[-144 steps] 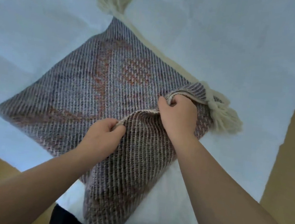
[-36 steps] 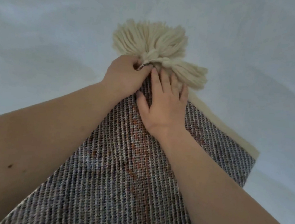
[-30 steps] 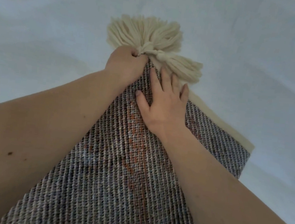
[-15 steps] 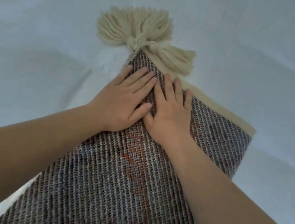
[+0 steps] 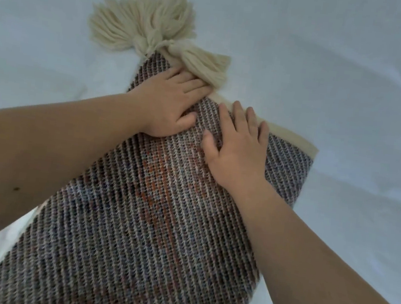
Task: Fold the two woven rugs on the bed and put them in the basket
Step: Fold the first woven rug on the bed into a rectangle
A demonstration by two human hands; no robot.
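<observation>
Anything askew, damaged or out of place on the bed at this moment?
Nothing stands out. The folded grey-and-orange woven rug lies flat on the white bedsheet, cream yarn tassels together at its far corner, left hand and right hand pressing it flat.

No text, label, brand or number can be read anywhere.

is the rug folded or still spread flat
Folded: the rug lies doubled, both cream tassels meeting at one corner, cream underside edging its right side.

White bed sheet (image 5: pixel 330 54) fills view, softly creased; light dim, even, bluish.
</observation>
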